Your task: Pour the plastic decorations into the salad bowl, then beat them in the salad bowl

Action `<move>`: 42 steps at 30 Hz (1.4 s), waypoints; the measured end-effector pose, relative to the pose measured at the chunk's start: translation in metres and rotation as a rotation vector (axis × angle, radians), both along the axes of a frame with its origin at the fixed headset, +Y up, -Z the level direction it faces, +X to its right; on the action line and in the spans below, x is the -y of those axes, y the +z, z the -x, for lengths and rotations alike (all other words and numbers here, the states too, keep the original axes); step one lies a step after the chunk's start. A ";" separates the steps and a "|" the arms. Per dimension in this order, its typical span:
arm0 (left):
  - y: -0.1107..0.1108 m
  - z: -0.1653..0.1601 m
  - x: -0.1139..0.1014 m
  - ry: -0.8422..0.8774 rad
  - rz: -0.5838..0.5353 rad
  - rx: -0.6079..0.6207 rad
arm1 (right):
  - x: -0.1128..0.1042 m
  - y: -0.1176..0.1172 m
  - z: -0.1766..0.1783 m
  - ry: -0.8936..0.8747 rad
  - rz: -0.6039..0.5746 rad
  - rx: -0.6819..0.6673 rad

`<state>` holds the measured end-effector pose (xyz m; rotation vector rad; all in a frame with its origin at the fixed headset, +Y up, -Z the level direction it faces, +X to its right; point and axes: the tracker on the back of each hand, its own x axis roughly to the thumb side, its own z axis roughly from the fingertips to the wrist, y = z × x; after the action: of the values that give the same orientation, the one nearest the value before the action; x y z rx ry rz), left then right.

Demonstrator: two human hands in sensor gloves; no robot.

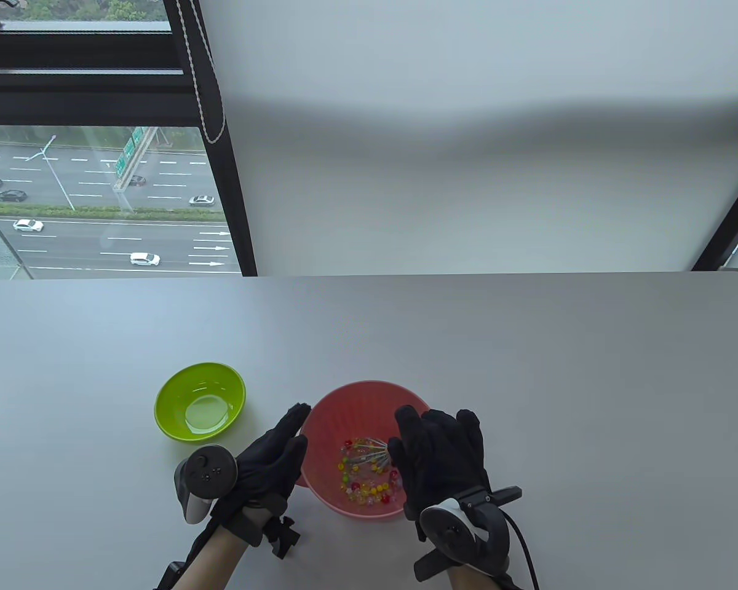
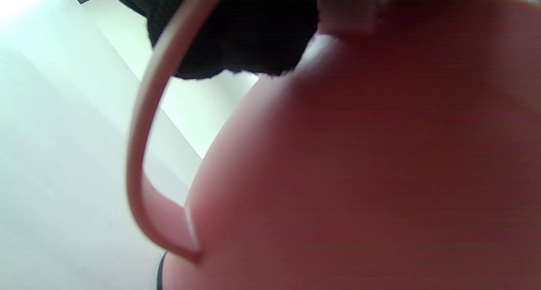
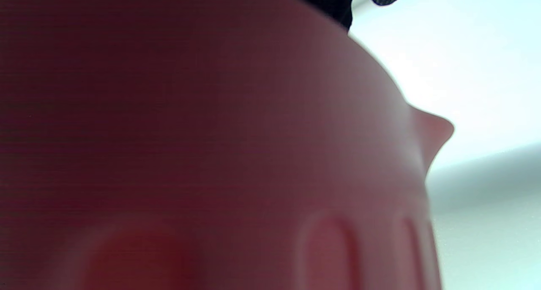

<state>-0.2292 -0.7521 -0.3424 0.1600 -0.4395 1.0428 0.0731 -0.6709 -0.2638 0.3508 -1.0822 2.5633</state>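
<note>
The right hand [image 1: 440, 458] was nearest, over the near right side of the red bowl [image 1: 344, 402]. Its fingers pointed away toward the far side and lay over the bowl's right rim. A whisk [image 1: 369, 453] poked out from under this hand, with its wire end down among the beads. The hand hid the handle, so it could not be told if the fingers were curled round it or not. A tracker [image 1: 461, 538] sat on the back of the hand.

The left hand [image 1: 273, 458] was on the left side of the red bowl. Its fingers were straight and flat against the bowl's outside wall. It was not gripping anything. Its own tracker [image 1: 203, 479] stuck out to the left.

The red bowl stood on the gray table [image 1: 529, 369] between the two hands. The little plastic beads [image 1: 369, 482] lay in the bottom of it, red, yellow and green, mostly on the near side. In the left wrist view the bowl's wall [image 2: 359, 154] filled most of the picture, with a thin loop handle [image 2: 139, 154] and a dark gloved fingertip [image 2: 236, 36] at the top. The right wrist view showed the bowl [image 3: 211, 133] very close and blurry.

Farther away and to the left stood a green bowl [image 1: 200, 402], apart from both hands. Beyond the table was a window [image 1: 98, 196] with a road outside.
</note>
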 end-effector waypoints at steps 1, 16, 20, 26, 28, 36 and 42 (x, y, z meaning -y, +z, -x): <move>0.000 0.000 0.000 0.000 0.000 0.000 | 0.000 0.000 0.000 0.005 -0.005 0.005; 0.000 0.000 0.000 0.001 0.001 0.000 | -0.006 0.002 -0.014 -0.010 -0.037 0.050; 0.000 0.000 0.000 0.004 0.003 0.002 | -0.008 0.003 -0.017 -0.031 -0.046 0.056; 0.000 0.000 0.000 0.004 0.005 0.004 | -0.008 0.003 -0.020 -0.066 -0.036 0.048; 0.000 0.000 0.000 0.004 0.005 0.004 | -0.007 0.002 -0.019 -0.079 -0.029 0.037; 0.000 0.000 0.000 0.004 0.005 0.003 | -0.001 0.000 -0.009 -0.112 0.027 -0.025; 0.000 0.000 0.000 0.005 0.006 0.003 | 0.002 -0.003 0.001 -0.008 0.061 -0.013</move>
<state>-0.2290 -0.7518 -0.3426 0.1540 -0.4392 1.0489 0.0720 -0.6733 -0.2666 0.3468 -0.9970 2.5768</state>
